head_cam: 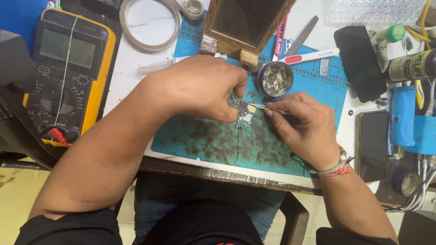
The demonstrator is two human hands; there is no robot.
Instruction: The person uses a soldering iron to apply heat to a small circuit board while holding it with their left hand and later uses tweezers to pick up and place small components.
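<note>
Table edge: nearest me I see the worn dark wooden table edge [227, 174], with the stained teal silicone work mat [204, 140] lying just beyond it.
Right hand: my right hand [304, 124] is closed in a pinch around thin silver metal tweezers [265, 107], whose tips reach left onto the board.
Left hand: my left hand [200, 86] is curled shut, fingertips clamping the small green and silver phone circuit board [243, 113] from its left side.
Board look: it is a narrow slab crowded with tiny chips and metal shields, with one pale yellowish square patch near the tweezer tips.
Board axis: its long axis runs roughly near to far, tilted slightly; the far end sits under my left fingers, the near end points towards me over the mat.
Board place: it is at the centre of the mat, between both hands.
Beyond: a round metal tin of scrap parts [274, 79] stands just behind the hands.
Far left: a yellow and black digital multimeter [68, 68] lies well apart.
</note>
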